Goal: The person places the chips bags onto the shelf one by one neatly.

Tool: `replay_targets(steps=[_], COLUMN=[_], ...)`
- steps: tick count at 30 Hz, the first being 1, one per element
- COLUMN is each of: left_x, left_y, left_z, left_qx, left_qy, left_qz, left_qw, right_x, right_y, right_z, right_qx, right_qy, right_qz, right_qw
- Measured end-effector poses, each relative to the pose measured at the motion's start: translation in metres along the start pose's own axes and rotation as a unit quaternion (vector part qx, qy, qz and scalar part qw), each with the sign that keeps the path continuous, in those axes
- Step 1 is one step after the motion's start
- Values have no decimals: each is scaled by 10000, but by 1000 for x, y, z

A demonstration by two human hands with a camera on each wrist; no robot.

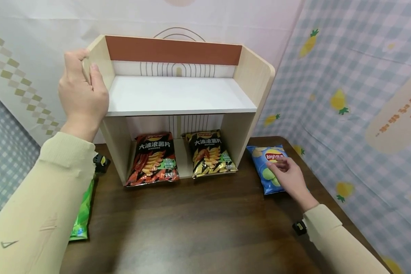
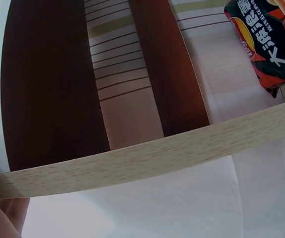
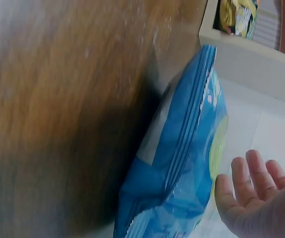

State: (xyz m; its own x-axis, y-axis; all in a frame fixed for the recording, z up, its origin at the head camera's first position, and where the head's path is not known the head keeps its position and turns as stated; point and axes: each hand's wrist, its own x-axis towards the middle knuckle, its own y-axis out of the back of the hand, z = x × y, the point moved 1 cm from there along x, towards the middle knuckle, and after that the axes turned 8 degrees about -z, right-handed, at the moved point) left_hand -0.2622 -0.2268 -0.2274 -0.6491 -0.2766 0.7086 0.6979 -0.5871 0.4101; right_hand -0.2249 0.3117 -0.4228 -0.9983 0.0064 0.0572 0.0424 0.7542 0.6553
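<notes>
My left hand (image 1: 83,91) grips the upper left side panel of a small two-tier wooden shelf (image 1: 181,95), thumb on the inner side. Just part of that hand shows in the left wrist view, at the end of the pale panel edge (image 2: 142,158). To the right of the shelf, a blue Lay's chip bag (image 1: 264,177) lies on the table. Over its right part is my right hand (image 1: 291,178). In the right wrist view the fingers (image 3: 254,173) are loosely extended beside the blue bag (image 3: 182,148), not wrapped round it; the thumb is hidden.
In the lower tier lie a red-and-black chip bag (image 1: 154,158) and a yellow-and-black chip bag (image 1: 210,154). A green bag (image 1: 83,215) is partly covered by my left sleeve. Patterned cloth (image 1: 328,125) hangs along the right edge of the brown table (image 1: 191,224).
</notes>
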Motion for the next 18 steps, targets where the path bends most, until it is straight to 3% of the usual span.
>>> replay_targets(steps=[9,18], left_x=[0,0], left_y=[-2,0], left_z=[-1,0], left_qx=[-12,-24], left_qy=[-26,-17], left_qz=[19,-8], left_qw=[10000,10000], right_x=[0,6], right_y=[14,17], right_z=[10,26], right_qx=[-480,-1390], right_qy=[-370,-918], right_qz=[-71,-732], right_qw=[9981,9833])
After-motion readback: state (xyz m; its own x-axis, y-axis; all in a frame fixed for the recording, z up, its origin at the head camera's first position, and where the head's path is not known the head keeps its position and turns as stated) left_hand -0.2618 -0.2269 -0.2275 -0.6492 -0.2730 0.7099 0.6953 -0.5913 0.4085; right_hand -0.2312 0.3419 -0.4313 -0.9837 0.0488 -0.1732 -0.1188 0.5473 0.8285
